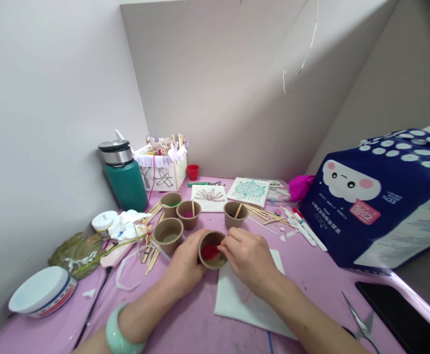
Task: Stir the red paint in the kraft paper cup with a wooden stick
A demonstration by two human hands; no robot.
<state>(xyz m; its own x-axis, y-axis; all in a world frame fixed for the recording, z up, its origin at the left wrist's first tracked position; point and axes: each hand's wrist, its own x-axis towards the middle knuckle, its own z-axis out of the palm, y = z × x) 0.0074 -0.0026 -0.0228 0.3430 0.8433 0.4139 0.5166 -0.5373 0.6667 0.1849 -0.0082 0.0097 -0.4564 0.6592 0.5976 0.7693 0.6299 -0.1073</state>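
Observation:
My left hand (186,258) is wrapped round a small brown cup (204,262), which tilts toward me and shows red paint (210,251) inside. My right hand (246,255) is pinched at the cup's right rim, its fingertips over the opening; whatever they hold is hidden. Beneath my right hand and forearm lies a white cloth (233,305) with a faint pink mark. Close behind stand more brown cups: one with a clear or pale content (168,236), one with purple paint and a stick (188,222), one with green (170,209), and one with a stick (236,222) at the right.
At the left are a white bowl (45,292), a large leaf (73,248) and a green bottle (125,184). A decorated box (161,172) and two drawn-on cloths (209,196) sit behind. Scissors (362,327), a black phone (403,314) and a blue package (340,216) occupy the right.

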